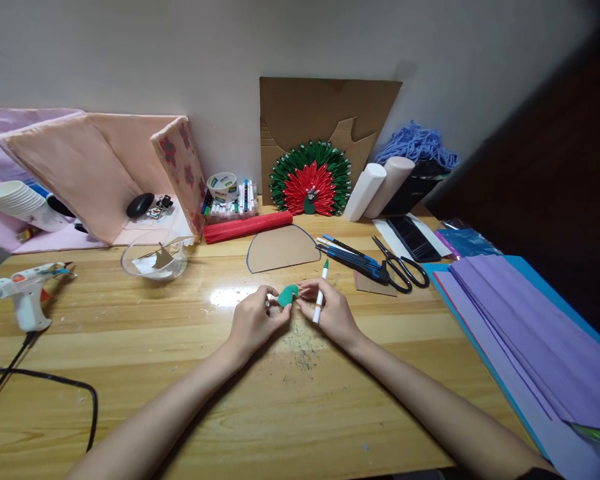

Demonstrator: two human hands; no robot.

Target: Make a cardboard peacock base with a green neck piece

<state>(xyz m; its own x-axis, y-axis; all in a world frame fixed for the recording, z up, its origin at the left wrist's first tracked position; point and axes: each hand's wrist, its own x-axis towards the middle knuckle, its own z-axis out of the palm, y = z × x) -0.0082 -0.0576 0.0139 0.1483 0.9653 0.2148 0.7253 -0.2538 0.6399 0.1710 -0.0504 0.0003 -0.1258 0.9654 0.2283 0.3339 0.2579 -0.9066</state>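
A small green cut-out piece [289, 295], rounded at one side, is held up between both hands over the middle of the table. My left hand [255, 319] pinches its left and lower edge between thumb and fingers. The fingertips of my right hand [333, 313] touch its right edge. Tucked in that same hand is a white marker [320, 301], uncapped, its green tip pointing away from me. Behind the hands lies a flat half-round cardboard piece [284, 249] with a blue-edged outline. Green specks mark the wood below my hands.
Scissors [405, 267] and a blue-black cutter [355, 259] lie right of the cardboard. A red-and-green peacock-like fan [310, 180] leans at the back. A glue gun [27, 293] with its cable stands left, near a clear bowl [130, 263]. Purple sheets [530, 333] cover the right side.
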